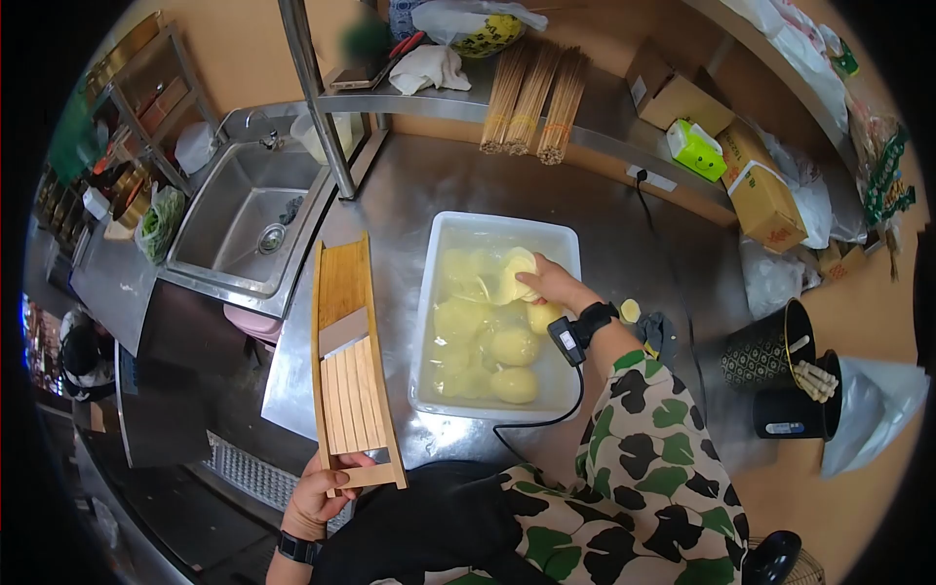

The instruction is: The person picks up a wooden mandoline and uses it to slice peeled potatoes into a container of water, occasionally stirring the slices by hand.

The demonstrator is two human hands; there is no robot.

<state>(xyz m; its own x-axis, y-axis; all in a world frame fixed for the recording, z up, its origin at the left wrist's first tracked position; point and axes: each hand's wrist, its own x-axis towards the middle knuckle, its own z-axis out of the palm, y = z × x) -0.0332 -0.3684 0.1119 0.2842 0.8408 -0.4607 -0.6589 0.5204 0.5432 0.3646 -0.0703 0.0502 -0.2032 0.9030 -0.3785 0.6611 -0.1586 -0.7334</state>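
Left hand (317, 492) grips wooden slicer (353, 366); right hand (554, 283) holds potato slices (513, 277) over water-filled tub (497, 317) beneath it.

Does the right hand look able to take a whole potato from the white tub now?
Probably yes: the right hand is over the white tub, and whole potatoes lie close in water. But it holds slices, which it likely must release first.

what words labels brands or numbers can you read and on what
Nothing is legible enough to quote.
Cardboard box: red print, too small.
Green packet: smiley face, no legible words.
Plastic bag: dark marks on yellow, blurred.
Green bag: pale characters, blurred.
Black container: label too small.
Wrist device: unreadable.
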